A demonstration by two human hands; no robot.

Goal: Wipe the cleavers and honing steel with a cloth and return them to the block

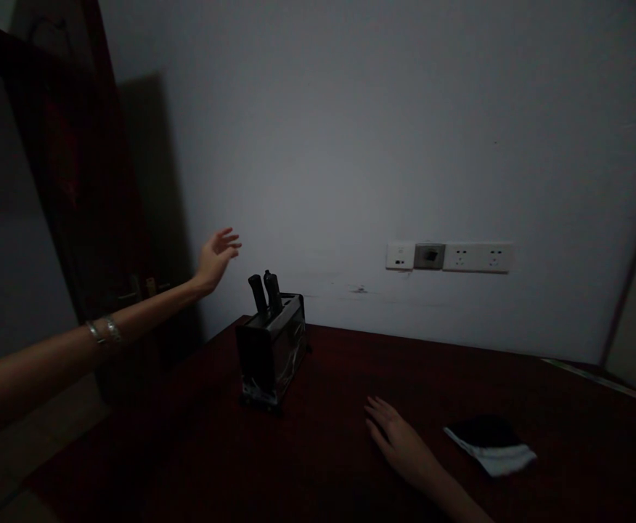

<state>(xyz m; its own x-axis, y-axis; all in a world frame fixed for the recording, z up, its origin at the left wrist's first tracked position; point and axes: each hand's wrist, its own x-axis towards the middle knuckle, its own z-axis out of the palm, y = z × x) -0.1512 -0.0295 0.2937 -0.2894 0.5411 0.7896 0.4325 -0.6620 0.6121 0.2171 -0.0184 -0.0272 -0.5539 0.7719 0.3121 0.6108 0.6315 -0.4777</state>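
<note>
My left hand [218,260] is raised in front of the wall, up and to the left of a knife block [258,356]. Its fingers are apart and hold nothing. The block is black with shiny sides and stands upright on the dark red table. Black knife handles [258,293] stick out of its top; the blades are hidden inside. Lower right, my right hand [397,440] rests flat on or just above the tabletop, fingers stretched out, with nothing in it. To the right of that hand lies a folded black-and-white cloth [492,449].
The table [405,363] reaches back to a pale wall. White wall sockets [475,257] and a grey socket plate [429,256] sit above its back edge. A dark door with a handle [131,296] stands at the left. The room is dim.
</note>
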